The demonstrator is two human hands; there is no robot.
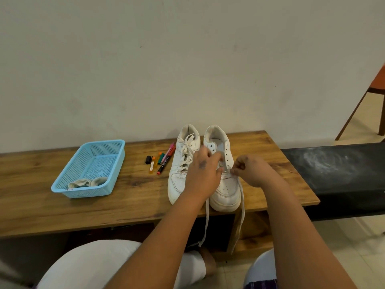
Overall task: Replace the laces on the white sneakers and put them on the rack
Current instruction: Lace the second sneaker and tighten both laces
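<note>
Two white sneakers stand side by side on the wooden table [62,205], toes toward me. The left sneaker [179,180] is fully laced. The right sneaker [227,190] has open upper eyelets, and a cream lace [241,215] runs through its lowest holes, both ends hanging over the table's front edge. My left hand [203,172] lies over the right sneaker's tongue, fingers curled at the lace on its left side. My right hand [250,168] pinches the lace at the sneaker's right eyelets. No rack is in view.
A light blue plastic basket [116,161] at the left holds rolled cream laces [87,182]. Several markers [164,159] lie between basket and sneakers. A black bench [337,176] adjoins the table's right side. An orange chair [375,84] stands at far right. My knees sit below the table.
</note>
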